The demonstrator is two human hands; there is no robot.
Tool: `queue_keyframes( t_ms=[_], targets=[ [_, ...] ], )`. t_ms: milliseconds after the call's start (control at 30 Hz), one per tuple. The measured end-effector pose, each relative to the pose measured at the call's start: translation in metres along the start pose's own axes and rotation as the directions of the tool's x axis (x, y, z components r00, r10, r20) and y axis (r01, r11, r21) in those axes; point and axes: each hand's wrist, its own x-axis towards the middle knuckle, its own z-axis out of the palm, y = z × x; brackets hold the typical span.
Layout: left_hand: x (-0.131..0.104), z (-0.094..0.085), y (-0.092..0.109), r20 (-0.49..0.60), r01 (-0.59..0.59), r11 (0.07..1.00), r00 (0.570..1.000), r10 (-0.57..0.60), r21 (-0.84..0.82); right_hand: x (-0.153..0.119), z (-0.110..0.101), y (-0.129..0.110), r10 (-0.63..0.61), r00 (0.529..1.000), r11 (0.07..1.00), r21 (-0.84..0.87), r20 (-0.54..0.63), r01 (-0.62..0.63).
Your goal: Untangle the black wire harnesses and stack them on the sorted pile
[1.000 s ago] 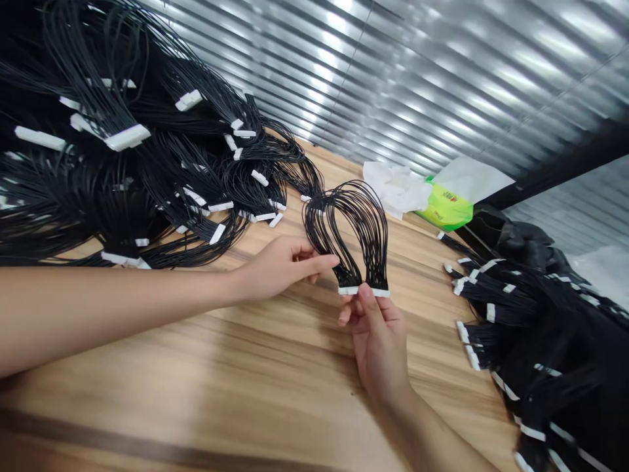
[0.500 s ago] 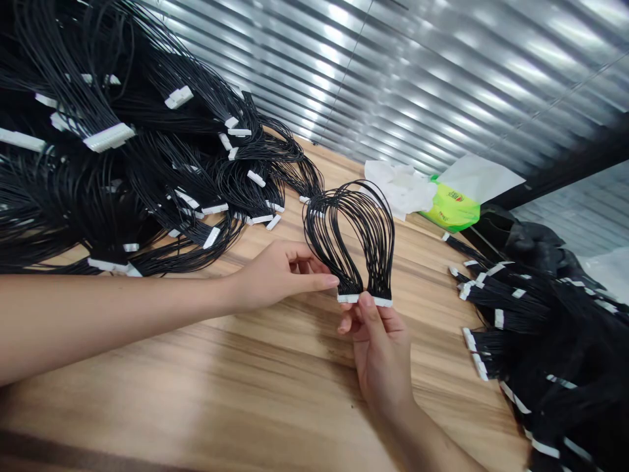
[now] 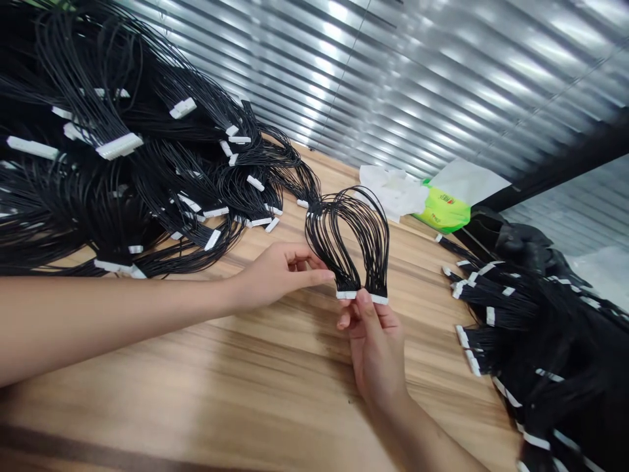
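Observation:
A black wire harness (image 3: 376,242) stands in an upright loop in the middle of the view, its white connectors (image 3: 346,295) side by side at the bottom. My right hand (image 3: 376,347) pinches these connectors where they meet, thumb in front and fingers behind. At the loop's lower left edge, my left hand (image 3: 282,275) has its thumb and curled fingers closed on the wires; its fingertips are partly hidden behind them.
A large pile of black harnesses with white connectors (image 3: 119,145) fills the left of the wooden table (image 3: 236,393). More harnesses (image 3: 550,341) lie at the right. White tissues (image 3: 393,190) and a green packet (image 3: 445,208) lie near the corrugated metal wall (image 3: 295,78).
The camera view has shifted slightly, so the left pile appears a little farther right and the right pile farther left. Both hands keep nearly the same pose around the harness.

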Motion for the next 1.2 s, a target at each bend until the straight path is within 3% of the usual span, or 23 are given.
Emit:
queue_keyframes(
  t_ms=[233, 333, 500, 600, 700, 800, 933, 1067, 1200],
  targets=[
    [0.0, 0.001, 0.006, 0.051, -0.009, 0.984, 0.999, 0.018, -0.176, 0.0, 0.0, 0.002, -0.005, 1.0, 1.0, -0.009, -0.018, 0.005],
    [0.003, -0.002, 0.007, -0.053, -0.036, 0.942, 0.998, 0.019, -0.335, 0.001, 0.001, 0.0, 0.005, 0.999, 1.0, 0.016, -0.044, -0.004],
    [0.01, -0.009, 0.006, -0.235, -0.12, 0.782, 0.972, -0.034, -0.611, 0.003, 0.001, -0.003, 0.018, 0.995, 0.998, 0.066, -0.095, -0.012],
    [0.01, -0.008, 0.006, -0.263, -0.099, 0.878, 0.964, -0.032, -0.469, 0.004, 0.001, -0.003, 0.006, 0.993, 0.995, 0.104, -0.117, 0.006],
    [0.007, -0.004, 0.006, -0.169, 0.025, 0.978, 0.984, -0.061, -0.209, 0.003, 0.001, -0.002, -0.003, 0.995, 0.994, 0.107, -0.096, 0.014],
    [0.001, -0.001, 0.004, -0.004, 0.08, 0.997, 0.997, -0.08, -0.015, 0.002, 0.001, -0.001, -0.006, 0.999, 0.997, 0.073, -0.051, 0.01],
    [-0.005, 0.001, -0.001, 0.102, -0.002, 0.985, 0.995, -0.015, 0.17, -0.001, 0.001, -0.001, -0.006, 1.0, 1.0, 0.029, -0.012, 0.006],
    [-0.005, 0.002, -0.006, 0.067, -0.126, 0.947, 0.992, 0.111, 0.295, -0.004, 0.002, -0.001, -0.022, 1.0, 1.0, 0.008, 0.019, 0.022],
    [-0.001, 0.0, -0.008, -0.049, -0.175, 0.964, 0.981, 0.188, 0.201, -0.004, 0.002, 0.0, -0.012, 0.998, 1.0, -0.012, 0.054, 0.013]
  ],
)
